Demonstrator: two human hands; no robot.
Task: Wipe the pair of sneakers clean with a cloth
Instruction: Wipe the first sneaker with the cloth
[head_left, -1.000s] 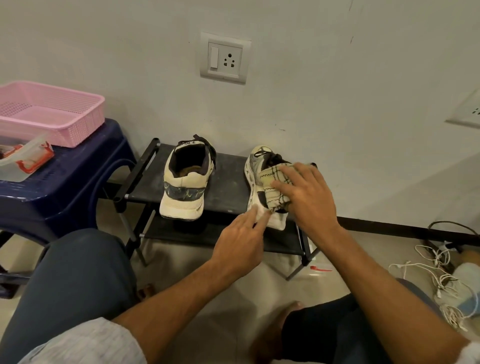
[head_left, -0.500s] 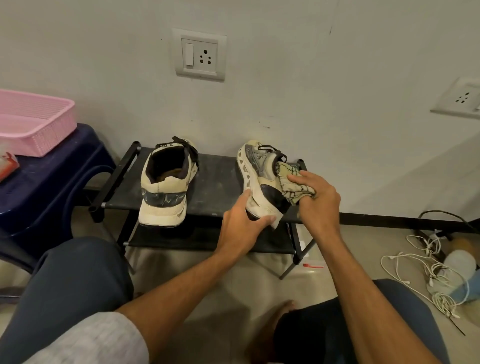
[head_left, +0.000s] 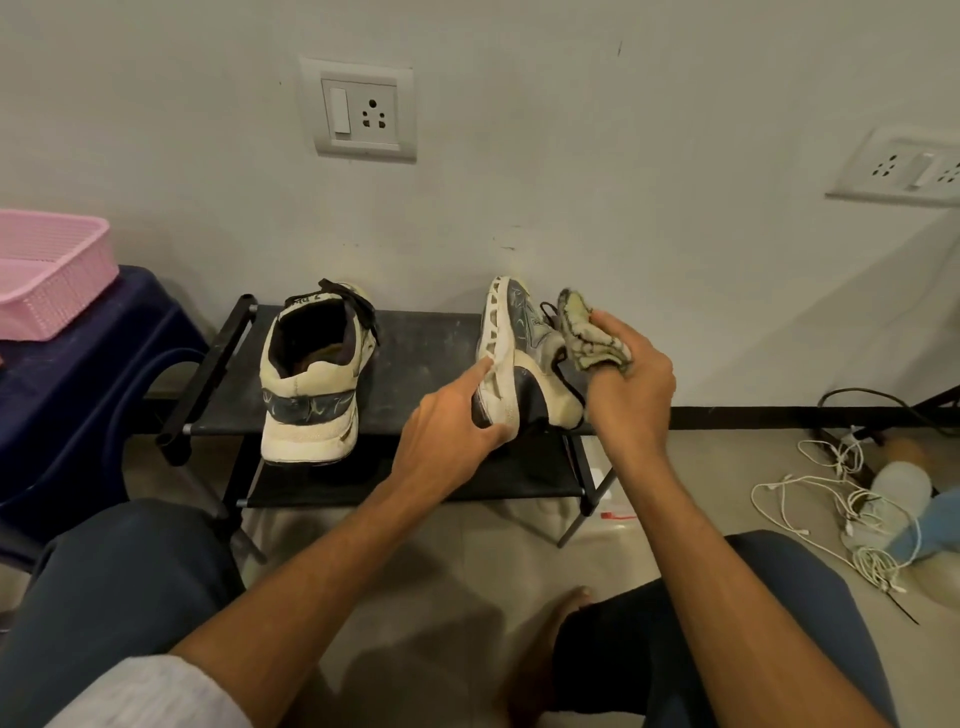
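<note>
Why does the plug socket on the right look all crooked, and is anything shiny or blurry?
Head view: the wide-angle lens bends edges, so the right socket tilts while the middle socket sits straighter. Head view: soft, dim light, no glare, shadow under the shoe rack. Head view: cloth and held sneaker look fairly sharp.

A low rack (head_left: 415, 358) stands against the wall, in front of the seated person's knees. On its top shelf, toward the left, the left sneaker (head_left: 311, 374) sits upright with its heel toward the person. At the shelf's right end the right sneaker (head_left: 524, 353) is tipped on its side, sole facing left. The left hand (head_left: 447, 431) grips its heel end from the left. The right hand (head_left: 634, 384), on the other side, holds a cloth (head_left: 592, 338) just beside the shoe's opening. Left of the rack stands a stool (head_left: 104, 364) with a basket (head_left: 52, 280) on it. Cables (head_left: 841, 499) lie on the floor to the right.
</note>
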